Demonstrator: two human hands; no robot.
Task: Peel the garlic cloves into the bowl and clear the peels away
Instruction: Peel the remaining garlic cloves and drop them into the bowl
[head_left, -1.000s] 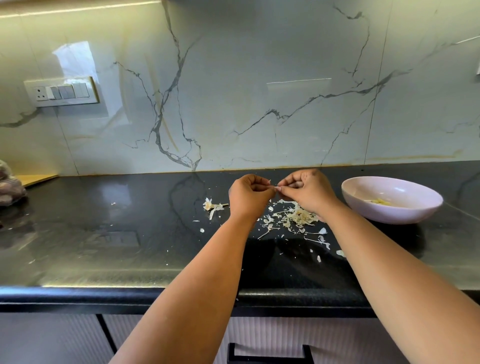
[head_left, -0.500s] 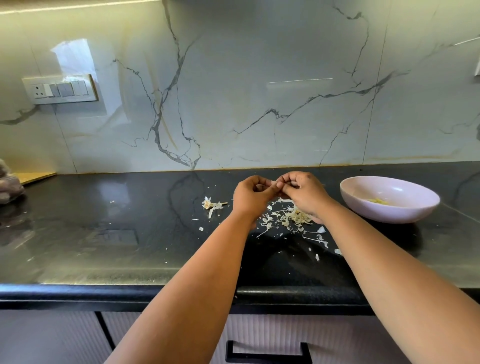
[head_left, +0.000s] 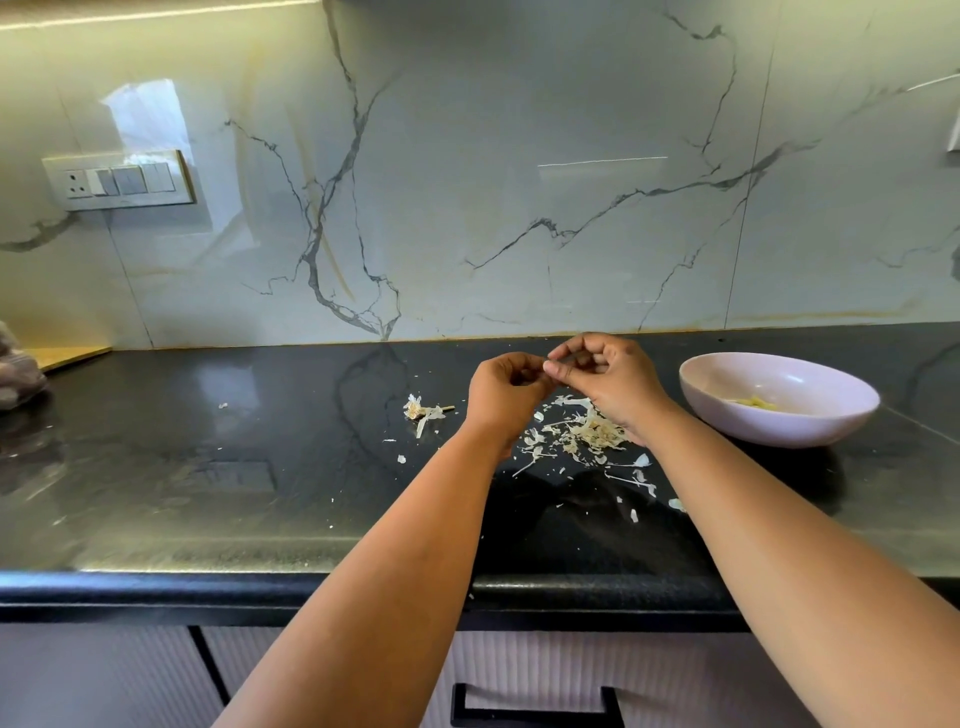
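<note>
My left hand (head_left: 506, 392) and my right hand (head_left: 613, 382) meet fingertip to fingertip above the black counter, both pinched on a small garlic clove that is mostly hidden between the fingers. Under them lies a pile of pale garlic peels (head_left: 587, 436), partly covered by my right wrist. A garlic stem with root end (head_left: 421, 410) lies to the left of my left hand. The pale pink bowl (head_left: 841, 421) stands to the right of my right hand, with a few yellowish peeled cloves (head_left: 756, 402) inside.
The black counter (head_left: 208, 467) runs to a rounded front edge with drawers below. A marble backsplash with a switch plate (head_left: 119, 179) rises behind. A bundled object (head_left: 18, 371) sits at the far left. Small peel scraps (head_left: 636, 483) are scattered toward the front.
Both hands stay joined over the peel pile; the right fingers have shifted and opened slightly around the clove. The view has drifted a little.
</note>
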